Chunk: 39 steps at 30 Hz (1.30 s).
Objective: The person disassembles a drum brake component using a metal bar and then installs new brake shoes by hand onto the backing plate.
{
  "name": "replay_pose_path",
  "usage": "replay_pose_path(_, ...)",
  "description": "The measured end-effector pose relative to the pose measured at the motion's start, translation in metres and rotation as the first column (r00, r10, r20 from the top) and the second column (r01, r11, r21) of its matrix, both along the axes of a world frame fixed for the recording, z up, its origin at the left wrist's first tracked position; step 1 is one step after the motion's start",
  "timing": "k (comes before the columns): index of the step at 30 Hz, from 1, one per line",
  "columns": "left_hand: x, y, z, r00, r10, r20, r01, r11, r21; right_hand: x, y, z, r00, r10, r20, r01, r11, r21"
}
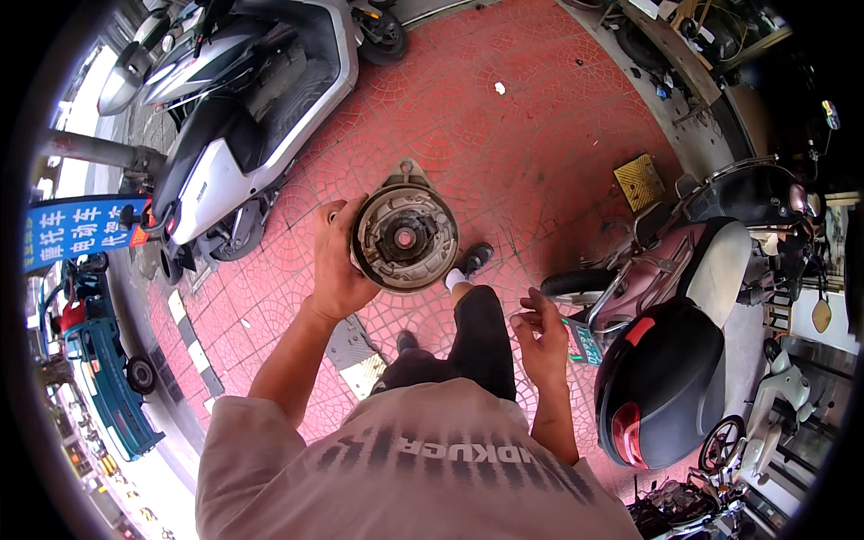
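Note:
My left hand (340, 266) grips a round, dirty metal housing (363, 241) by its left side, with the fingers behind it. The housing's open face is turned up toward me and shows a ring of curved parts round a central hub with a pinkish middle. A pointed lug with a hole juts from its far rim. My right hand (544, 340) hangs lower on the right, apart from the housing; its fingers are loosely bent and spread, with nothing between them. Nearest to it are a scooter's wheel and green plate (582, 342).
Red patterned paving (504, 135) lies underfoot. A silver and black scooter (261, 135) stands at the far left. Close on my right is a pink scooter (670, 256) with a black top box (661, 387). A yellow ramp block (640, 183) sits beyond it, and a blue three-wheeled truck (103, 387) is left.

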State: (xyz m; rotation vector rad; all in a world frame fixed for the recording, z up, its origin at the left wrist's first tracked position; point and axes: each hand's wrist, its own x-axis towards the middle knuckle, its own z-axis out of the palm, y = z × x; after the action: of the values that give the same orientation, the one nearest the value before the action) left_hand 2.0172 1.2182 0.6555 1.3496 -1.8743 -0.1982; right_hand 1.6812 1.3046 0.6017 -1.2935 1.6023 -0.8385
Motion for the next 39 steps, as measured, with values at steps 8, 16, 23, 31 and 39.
replay_pose_path(8,0.088,-0.156,-0.217,0.78,0.622,0.06,-0.208,0.167,0.964,-0.063,-0.27,0.008,0.994,-0.099,0.047,0.096,0.994,0.056)
replay_pose_path(16,-0.007,-0.269,-0.151,0.584,0.741,0.33,-0.005,-0.404,0.915,-0.212,-0.511,0.099,0.975,-0.142,-0.173,0.154,0.986,0.059)
replay_pose_path(23,-0.118,-0.556,-0.181,0.614,0.779,0.127,0.116,-0.248,0.962,-0.306,-0.774,0.081,0.884,0.118,-0.453,-0.004,0.97,0.243)
replay_pose_path(31,-0.215,-0.994,-0.091,0.719,0.66,-0.219,0.009,0.305,0.952,-0.431,-1.108,0.206,0.807,0.129,-0.576,-0.076,0.991,0.114)
replay_pose_path(39,-0.367,-1.307,0.045,0.757,0.526,-0.387,0.029,0.565,0.825,-0.629,-1.45,0.274,0.745,-0.192,-0.639,0.094,0.978,-0.185)
